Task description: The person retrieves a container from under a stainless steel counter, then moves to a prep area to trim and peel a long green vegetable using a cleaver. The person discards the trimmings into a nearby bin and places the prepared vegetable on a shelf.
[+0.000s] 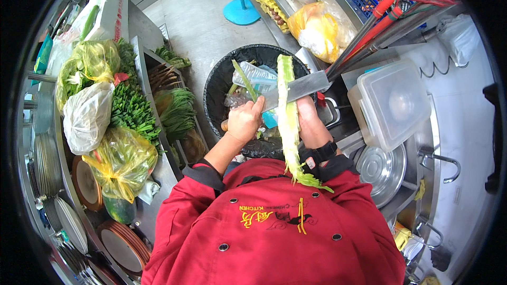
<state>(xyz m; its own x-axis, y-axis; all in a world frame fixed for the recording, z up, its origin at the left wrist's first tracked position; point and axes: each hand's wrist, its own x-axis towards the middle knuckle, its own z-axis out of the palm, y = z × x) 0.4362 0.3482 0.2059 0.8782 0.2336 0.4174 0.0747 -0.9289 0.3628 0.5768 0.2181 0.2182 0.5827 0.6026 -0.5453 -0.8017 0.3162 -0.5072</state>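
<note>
My left hand (243, 120) grips a broad-bladed kitchen knife (309, 87), its handle hidden in the fist and the index finger lying along the blade. The blade crosses a long, pale green, partly peeled vegetable stem (288, 126), which looks like celtuce. Leaves at the stem's lower end reach my red jacket. My right hand (308, 113), with a black band on its wrist, holds the stem from behind and is partly hidden by it and the blade. Under both hands stands a round bin (214, 116) with a black liner, holding a clear plastic container (255, 77) and peelings.
At left, bagged greens (122, 162) and green leafy bunches (132, 107) lie on a steel counter, above stacked plates (122, 245). Long-handled tools (368, 39) lean at upper right. A lidded plastic box (392, 103) and a steel lid (382, 172) are at right.
</note>
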